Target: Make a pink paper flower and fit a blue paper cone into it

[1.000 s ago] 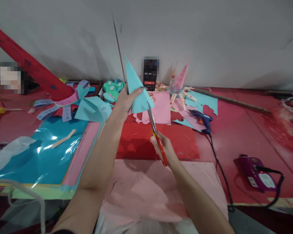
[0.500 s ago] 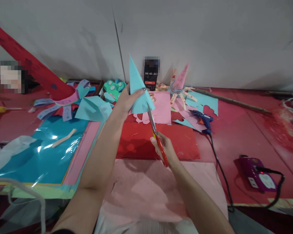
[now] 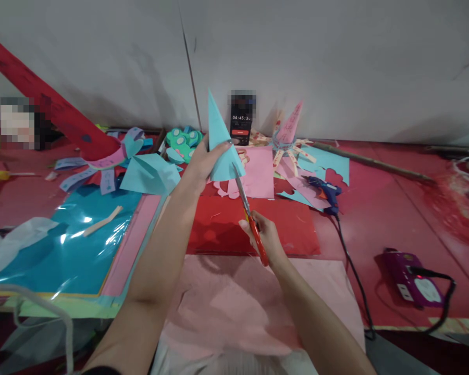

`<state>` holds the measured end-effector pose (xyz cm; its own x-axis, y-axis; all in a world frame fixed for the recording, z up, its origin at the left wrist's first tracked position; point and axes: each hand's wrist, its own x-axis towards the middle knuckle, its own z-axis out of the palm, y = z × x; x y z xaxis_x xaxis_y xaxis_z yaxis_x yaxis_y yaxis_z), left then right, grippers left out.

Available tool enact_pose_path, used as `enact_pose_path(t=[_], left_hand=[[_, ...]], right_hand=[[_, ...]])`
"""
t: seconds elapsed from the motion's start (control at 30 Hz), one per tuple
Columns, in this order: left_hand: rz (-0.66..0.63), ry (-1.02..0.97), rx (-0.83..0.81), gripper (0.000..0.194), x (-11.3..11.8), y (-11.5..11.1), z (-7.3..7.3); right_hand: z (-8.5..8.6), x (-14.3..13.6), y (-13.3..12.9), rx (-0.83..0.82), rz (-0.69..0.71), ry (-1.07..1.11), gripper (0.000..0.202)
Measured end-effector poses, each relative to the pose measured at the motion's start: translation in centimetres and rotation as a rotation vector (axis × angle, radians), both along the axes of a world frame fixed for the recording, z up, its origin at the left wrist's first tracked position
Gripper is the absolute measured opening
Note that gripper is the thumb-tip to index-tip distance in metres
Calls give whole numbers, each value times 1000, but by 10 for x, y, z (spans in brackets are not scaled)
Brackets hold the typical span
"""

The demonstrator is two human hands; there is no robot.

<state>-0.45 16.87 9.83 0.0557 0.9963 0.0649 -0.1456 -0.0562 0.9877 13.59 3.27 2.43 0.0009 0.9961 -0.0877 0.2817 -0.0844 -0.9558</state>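
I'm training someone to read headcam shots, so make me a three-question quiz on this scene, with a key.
1. Multiple choice: what does the left hand hold?
A) the phone
B) a light-blue paper cone
C) the glue gun

2. True or false: the right hand holds scissors.

3. Fill in: the small light on the purple box glows ____.

Key: 1. B; 2. true; 3. red

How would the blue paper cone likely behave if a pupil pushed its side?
The cone would probably dent, its wall looking like thin paper. It seems light: the left hand holds it aloft. Its narrow tip may bend.
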Motion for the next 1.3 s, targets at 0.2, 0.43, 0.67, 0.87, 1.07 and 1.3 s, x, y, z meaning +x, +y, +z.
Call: enact_pose_path(t=[0.2,0.43,0.67,0.87,1.07,1.3], left_hand=[[92,40,16,43,3,3,-6],[152,22,11,32,6,1,-8],[298,-171,103,32,-10,16,-11],[220,-252,93,28,-11,15,-8],[123,-219,53,33,-6,7,-3],[5,-59,67,52,-9,5,-4]], right_hand=[[2,-1,2,12,-29,-103,49],[-1,0,0,19,11,-144,43],[-4,1,-1,29,53,-134,37],[-4,1,1,5,45,-113,40],[1,1,0,22,40,-39,40],[3,0,-1,23,31,40,37]])
